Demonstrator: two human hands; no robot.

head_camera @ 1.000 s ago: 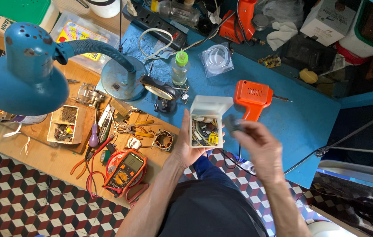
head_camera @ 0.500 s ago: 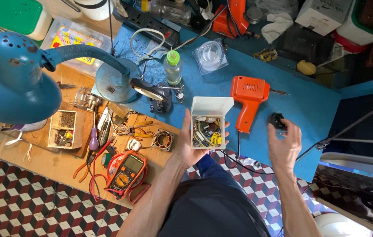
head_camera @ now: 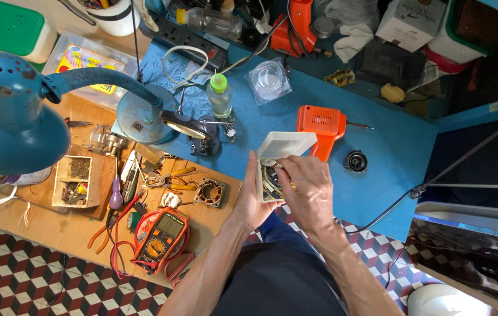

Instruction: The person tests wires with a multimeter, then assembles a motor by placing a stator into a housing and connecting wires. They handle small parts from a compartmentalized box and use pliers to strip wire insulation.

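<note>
The left hand [head_camera: 253, 199] holds a small white box [head_camera: 278, 161] of mixed parts from its 9 o'clock side, fingers wrapped around the wall. The right hand [head_camera: 307, 187] covers the box's 4 o'clock corner, fingertips dipped among the parts; whether they pinch anything I cannot tell. The sorting looks mid-way: nothing lifted out yet. An orange drill [head_camera: 322, 126] lies at 1 o'clock of the box, a black round part [head_camera: 355, 161] at 3 o'clock

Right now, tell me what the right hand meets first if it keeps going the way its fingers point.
The right hand points into the small white box; its fingers would probably meet the small parts inside first.
</note>
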